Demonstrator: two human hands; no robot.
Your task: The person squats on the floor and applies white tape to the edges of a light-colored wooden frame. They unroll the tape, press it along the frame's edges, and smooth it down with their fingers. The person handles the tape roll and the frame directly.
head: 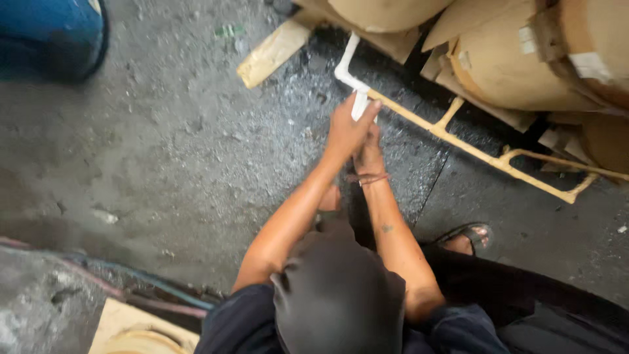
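Both the left hand (347,128) and right hand (368,147) clasp the white bent pipe (350,75) over wet concrete floor (196,144) near the paper rolls (517,59); wetness could loosen that two-handed grip.

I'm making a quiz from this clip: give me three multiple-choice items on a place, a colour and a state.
1. Where does the frame lie?
A on the floor beside the paper rolls
B on a table
C on a shelf

2. What colour is the piece in the hands?
A red
B white
C green

3. How are the hands?
A apart
B empty
C both closed on the piece

A: the frame rests on the floor by the paper rolls.
B: the piece is white.
C: left hand and right hand grip it together.
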